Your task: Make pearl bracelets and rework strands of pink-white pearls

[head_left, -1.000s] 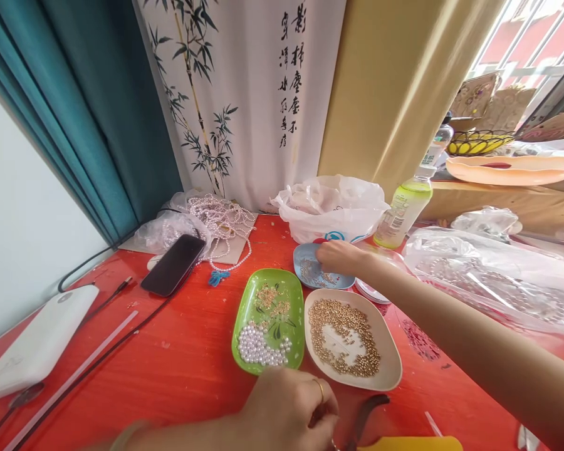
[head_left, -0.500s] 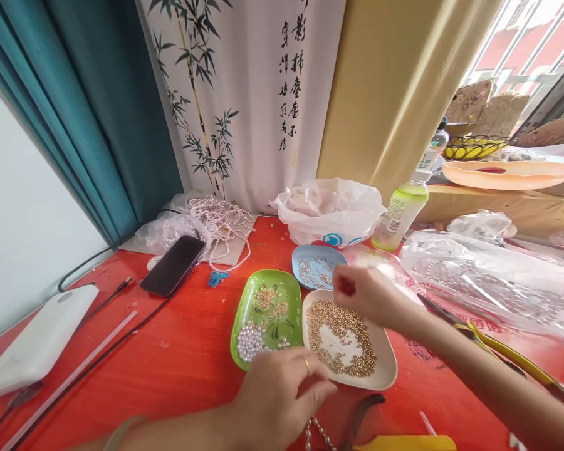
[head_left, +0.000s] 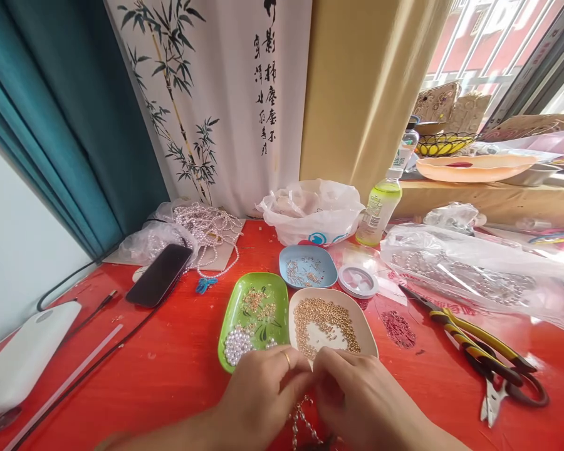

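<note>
Close together at the front edge of the trays, my two hands meet at their fingertips. My left hand is closed, with a beaded strand of pearl-like beads hanging beneath it. Beside it my right hand is pinched, its fingertips hidden, so what they hold does not show. Just beyond the hands lie a cream tray of small gold beads and a green tray with white pearl beads and gold pieces. Behind them is a blue tray holding thin metal pieces.
Yellow-and-black pliers and scissors lie at right. A round clear-lidded container, a bottle and plastic bags stand behind. At left are a phone, bead strings, cables and a white power bank.
My right hand has come down from beside the blue tray to meet my left hand. The view has turned right, so the scene sits further left, and the pliers are uncovered.
</note>
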Available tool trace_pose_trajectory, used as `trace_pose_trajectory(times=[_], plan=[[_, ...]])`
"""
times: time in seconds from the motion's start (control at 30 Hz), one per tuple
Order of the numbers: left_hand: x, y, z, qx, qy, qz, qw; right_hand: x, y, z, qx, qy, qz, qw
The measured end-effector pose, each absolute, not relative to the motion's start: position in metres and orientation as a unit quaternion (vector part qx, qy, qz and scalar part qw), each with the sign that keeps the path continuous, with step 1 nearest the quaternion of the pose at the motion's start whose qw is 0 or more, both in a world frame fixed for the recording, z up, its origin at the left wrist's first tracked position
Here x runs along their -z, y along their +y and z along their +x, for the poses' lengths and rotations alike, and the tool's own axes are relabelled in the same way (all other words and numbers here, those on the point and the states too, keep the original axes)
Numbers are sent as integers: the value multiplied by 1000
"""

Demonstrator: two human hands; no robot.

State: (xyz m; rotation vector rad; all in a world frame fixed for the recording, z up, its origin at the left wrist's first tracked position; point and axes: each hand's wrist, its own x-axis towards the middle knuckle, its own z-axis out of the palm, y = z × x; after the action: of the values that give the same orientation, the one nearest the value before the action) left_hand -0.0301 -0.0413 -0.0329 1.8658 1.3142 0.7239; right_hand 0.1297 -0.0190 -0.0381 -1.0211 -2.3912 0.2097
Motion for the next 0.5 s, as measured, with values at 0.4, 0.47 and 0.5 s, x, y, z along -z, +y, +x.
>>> trace_pose_trajectory(times=[0.4,0.47,0.5], plan=[[30,-32,-34,-347,527,579,517,34,-6,136,-109,-886,-320,317],[24,-26,-41,-352,536,581,501,31,-3,137,-136,-873,-345,316],[20,-21,-46,-361,546,585,478,30,-2,138,-147,-866,-359,316]])
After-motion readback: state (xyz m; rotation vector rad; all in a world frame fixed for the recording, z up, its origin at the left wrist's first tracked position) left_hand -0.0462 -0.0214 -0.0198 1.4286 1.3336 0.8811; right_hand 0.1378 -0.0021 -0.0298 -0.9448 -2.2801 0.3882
